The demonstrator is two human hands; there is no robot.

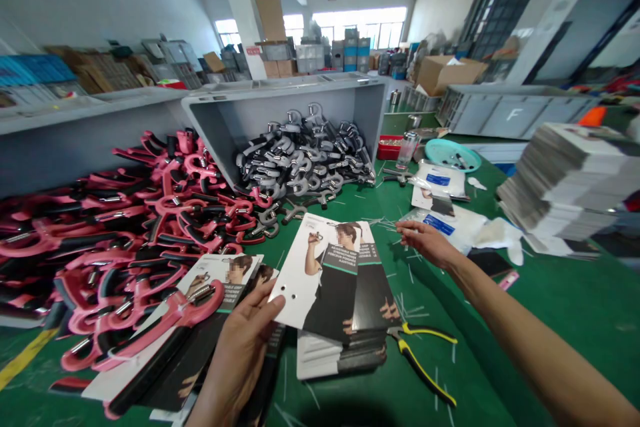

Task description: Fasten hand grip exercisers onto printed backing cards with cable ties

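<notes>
My left hand (245,333) is closed on the edge of a printed hand-grip card (320,273), thumb on top near two punched holes. The card is tilted above a stack of the same cards (325,357). Over the table to the right, my right hand (425,241) has its fingers pinched together beside scattered thin white plastic ties (375,221); whatever is between the fingertips is too small to make out. Yellow-and-black pliers (423,353) lie open beside the stack. A pink-and-black hand grip (170,330) rests on another card at the left.
Pink hand grips (195,213) are heaped at left. A tipped grey crate (285,88) holds grey hand grips (305,160). To the right are white plastic bags (440,180), a turquoise plate (440,150), a glass jar (407,152) and a tall card stack (560,180).
</notes>
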